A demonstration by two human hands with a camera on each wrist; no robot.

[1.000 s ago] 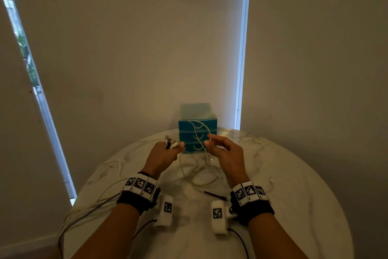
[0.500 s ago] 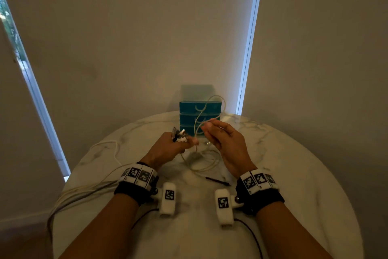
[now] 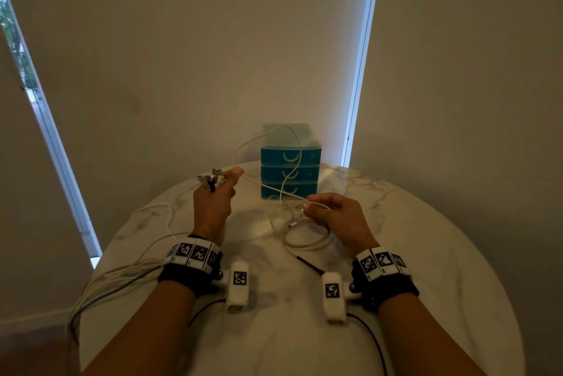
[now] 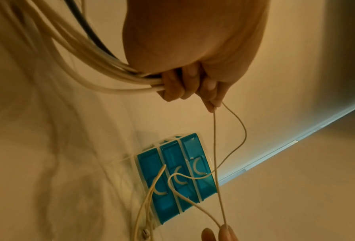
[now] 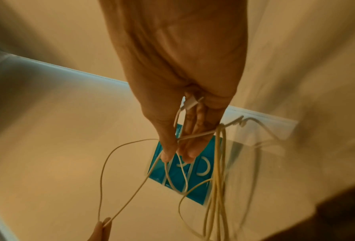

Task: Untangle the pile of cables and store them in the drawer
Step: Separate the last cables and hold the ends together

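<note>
The thin white cable (image 3: 268, 188) stretches between both hands above the table (image 3: 426, 238). The left hand (image 3: 213, 202), raised higher, pinches it and grips more cables (image 4: 85, 70). The right hand (image 3: 338, 217) pinches the other end.

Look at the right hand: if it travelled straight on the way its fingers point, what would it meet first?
Probably the thin white cable stretched toward the left hand, then that hand itself; depth is unclear.
</note>
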